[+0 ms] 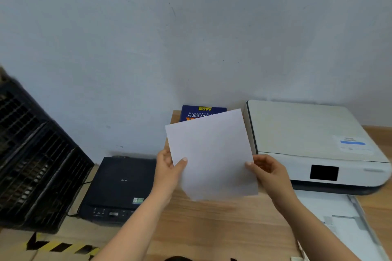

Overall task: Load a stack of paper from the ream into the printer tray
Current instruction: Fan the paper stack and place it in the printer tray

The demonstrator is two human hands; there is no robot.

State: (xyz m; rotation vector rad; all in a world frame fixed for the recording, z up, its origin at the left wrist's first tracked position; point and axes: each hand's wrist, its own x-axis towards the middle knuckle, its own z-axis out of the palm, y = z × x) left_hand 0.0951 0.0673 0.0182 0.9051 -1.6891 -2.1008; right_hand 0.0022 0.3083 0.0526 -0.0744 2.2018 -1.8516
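A white stack of paper (210, 154) is held up above the wooden table (222, 222), tilted slightly. My left hand (169, 167) grips its left edge with the thumb on the front. My right hand (267, 171) grips the right edge the same way. Behind the sheets a blue ream of copy paper (199, 111) lies by the wall, mostly hidden. A white printer (307, 144) stands at the right. Its pulled-out tray (339, 218) extends toward me at the lower right, with white paper in it.
A black printer (118, 188) sits lower down at the left of the table. Black slatted crates (31, 161) stand at the far left. Cardboard with yellow-black hazard tape (59, 247) lies at the bottom left. A pale wall rises behind everything.
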